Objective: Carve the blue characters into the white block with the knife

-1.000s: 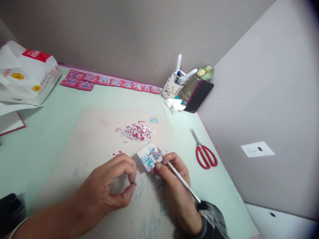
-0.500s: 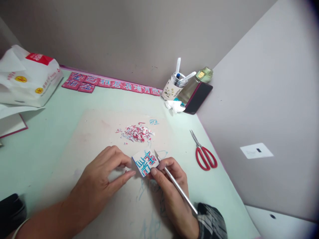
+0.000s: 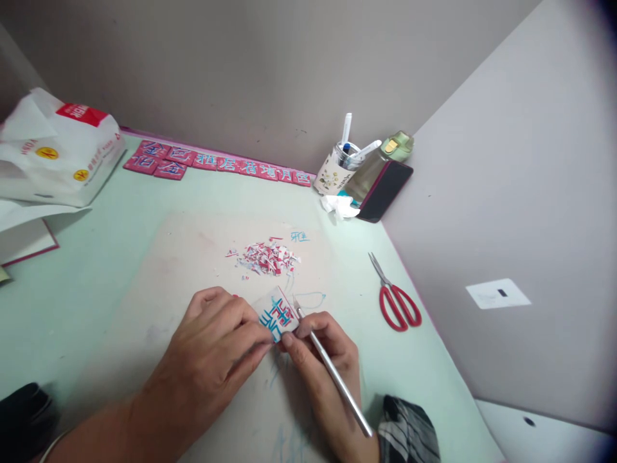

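A small square white card (image 3: 280,314) bears blue character strokes, with bits of red showing near its right side. My left hand (image 3: 214,350) has its fingers closed at the card's left and lower edge. My right hand (image 3: 330,373) pinches the card's lower right corner between thumb and fingers. That same hand also holds a silver craft knife (image 3: 341,381), its blade pointing up and away beside the card's right edge. Beyond the card, a heap of red and white shavings (image 3: 272,258) lies on a beige cutting board (image 3: 178,251).
Red-handled scissors (image 3: 399,305) lie at the right. Red character tiles (image 3: 229,164) line the back edge. A pen cup (image 3: 332,170), green bottle (image 3: 398,145), dark phone (image 3: 387,191) and crumpled tissue (image 3: 340,206) stand or lie back right. A white plastic bag (image 3: 62,154) sits back left.
My left hand has moved right and closed on the card, where its fingers were apart before. The card has turned a little, and the knife has shifted slightly down in my right hand.
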{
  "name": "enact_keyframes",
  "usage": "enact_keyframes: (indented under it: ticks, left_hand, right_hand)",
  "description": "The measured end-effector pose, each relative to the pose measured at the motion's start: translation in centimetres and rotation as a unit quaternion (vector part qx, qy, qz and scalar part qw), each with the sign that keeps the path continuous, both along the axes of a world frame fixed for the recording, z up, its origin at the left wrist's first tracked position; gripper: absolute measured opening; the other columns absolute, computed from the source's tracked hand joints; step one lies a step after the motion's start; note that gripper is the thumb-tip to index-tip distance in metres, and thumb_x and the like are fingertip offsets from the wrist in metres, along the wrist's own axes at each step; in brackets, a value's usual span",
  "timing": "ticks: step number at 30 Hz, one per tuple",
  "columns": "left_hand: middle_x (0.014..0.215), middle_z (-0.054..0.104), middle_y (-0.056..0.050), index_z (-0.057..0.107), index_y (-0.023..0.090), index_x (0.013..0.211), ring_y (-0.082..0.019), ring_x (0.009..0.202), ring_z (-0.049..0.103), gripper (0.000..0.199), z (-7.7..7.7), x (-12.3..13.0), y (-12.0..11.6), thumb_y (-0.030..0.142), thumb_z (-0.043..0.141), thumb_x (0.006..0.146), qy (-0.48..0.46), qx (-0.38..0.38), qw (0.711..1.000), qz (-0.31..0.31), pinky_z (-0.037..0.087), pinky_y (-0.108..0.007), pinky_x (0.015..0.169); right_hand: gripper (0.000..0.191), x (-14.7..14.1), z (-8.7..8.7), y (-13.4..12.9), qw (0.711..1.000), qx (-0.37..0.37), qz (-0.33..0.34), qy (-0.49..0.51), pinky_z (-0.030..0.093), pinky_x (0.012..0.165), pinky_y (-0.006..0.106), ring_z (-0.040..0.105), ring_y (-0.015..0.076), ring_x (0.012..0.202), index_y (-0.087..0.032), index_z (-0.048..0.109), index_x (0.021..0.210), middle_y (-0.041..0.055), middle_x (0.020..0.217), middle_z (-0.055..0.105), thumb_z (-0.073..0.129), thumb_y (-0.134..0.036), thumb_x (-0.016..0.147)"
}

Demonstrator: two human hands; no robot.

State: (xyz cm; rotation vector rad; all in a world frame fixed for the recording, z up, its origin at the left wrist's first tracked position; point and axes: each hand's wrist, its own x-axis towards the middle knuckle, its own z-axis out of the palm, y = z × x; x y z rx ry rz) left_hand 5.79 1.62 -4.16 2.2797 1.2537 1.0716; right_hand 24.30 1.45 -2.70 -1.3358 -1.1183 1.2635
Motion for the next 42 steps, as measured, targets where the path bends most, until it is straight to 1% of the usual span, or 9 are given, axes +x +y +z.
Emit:
enact_keyframes:
  ticks: [10,17,24,25,27,29,32,35,42]
  left_hand:
    - [0.082,0.058,-0.001,0.055,0.021,0.086,-0.021,0.083,0.053,0.022,-0.3,0.8,0.0,0.005,0.049,0.100,0.041,0.036,0.998,0.020,0.037,-0.045,0.092]
    - [0.082,0.059,0.001,0.054,0.023,0.090,-0.020,0.084,0.055,0.018,-0.3,0.5,0.6,0.006,0.052,0.096,0.023,0.055,0.998,0.023,0.038,-0.046,0.097]
    - [0.090,0.060,-0.001,0.054,0.025,0.100,-0.024,0.092,0.058,0.005,-0.2,-0.8,1.1,0.021,0.055,0.102,0.034,0.061,0.996,0.063,0.043,-0.046,0.095]
    - [0.096,0.061,-0.003,0.055,0.024,0.105,-0.026,0.097,0.059,0.007,-0.2,-0.8,1.0,0.030,0.058,0.103,0.032,0.052,0.996,0.073,0.045,-0.046,0.094]
    - [0.112,0.063,-0.009,0.053,0.022,0.120,-0.031,0.109,0.059,0.037,-0.4,-0.8,0.8,0.051,0.064,0.099,0.025,0.022,0.995,0.094,0.049,-0.049,0.094]
    - [0.129,0.062,-0.012,0.048,0.023,0.134,-0.034,0.120,0.060,0.059,-0.7,-0.8,0.6,0.058,0.071,0.092,0.013,-0.022,0.995,0.098,0.053,-0.050,0.098]
    - [0.144,0.060,-0.008,0.040,0.030,0.147,-0.033,0.128,0.062,0.077,-0.8,-0.9,0.6,0.045,0.082,0.084,-0.004,-0.088,0.994,0.065,0.057,-0.048,0.103]
    - [0.142,0.063,-0.002,0.040,0.037,0.148,-0.029,0.124,0.068,0.082,-0.6,-1.0,0.7,0.027,0.082,0.078,-0.008,-0.138,0.990,0.025,0.059,-0.044,0.103]
    - [0.136,0.071,-0.007,0.040,0.029,0.150,-0.031,0.116,0.074,0.084,-1.4,-0.7,-0.3,0.015,0.073,0.074,0.058,-0.118,0.991,-0.023,0.063,-0.044,0.095]
  right_hand:
    - [0.021,-0.4,-0.2,-0.2,1.000,-0.018,-0.001,-0.012,0.040,0.051,0.020,0.047,0.0109,0.056,-0.020,0.062,0.071,-0.0035,0.061,0.057,0.081,-0.027,0.077]
    - [0.028,-0.5,-0.3,-0.1,0.991,-0.078,0.011,0.108,0.055,0.067,0.024,0.069,0.0150,0.067,-0.020,0.061,0.077,-0.0010,0.069,0.070,0.088,-0.030,0.077]
    - [0.029,-0.4,-0.5,-0.1,0.984,-0.075,0.014,0.163,0.055,0.070,0.024,0.069,0.0137,0.068,-0.021,0.062,0.079,-0.0008,0.071,0.073,0.089,-0.029,0.079]
    - [0.029,-0.3,-0.4,-0.1,0.984,-0.074,0.013,0.159,0.054,0.069,0.024,0.069,0.0135,0.068,-0.021,0.062,0.079,-0.0012,0.070,0.073,0.089,-0.030,0.079]
    - [0.028,-0.2,-0.3,0.0,0.987,-0.076,0.010,0.140,0.053,0.068,0.024,0.067,0.0135,0.068,-0.021,0.063,0.079,-0.0015,0.071,0.071,0.089,-0.031,0.079]
    - [0.027,0.1,-0.1,0.1,0.991,-0.078,0.012,0.110,0.051,0.068,0.023,0.065,0.0130,0.068,-0.020,0.063,0.080,-0.0018,0.073,0.070,0.087,-0.032,0.080]
    - [0.027,0.7,0.4,0.4,0.991,-0.082,0.051,0.096,0.046,0.064,0.022,0.059,0.0122,0.067,-0.021,0.062,0.083,-0.0029,0.073,0.067,0.086,-0.032,0.081]
    - [0.026,1.3,0.8,1.1,0.987,-0.086,0.099,0.091,0.044,0.063,0.022,0.057,0.0119,0.067,-0.021,0.061,0.086,-0.0033,0.075,0.066,0.084,-0.033,0.083]
    - [0.018,2.2,0.6,2.0,0.994,-0.036,0.094,0.032,0.050,0.076,0.028,0.063,0.0164,0.082,-0.023,0.063,0.096,0.0006,0.090,0.070,0.076,-0.034,0.093]
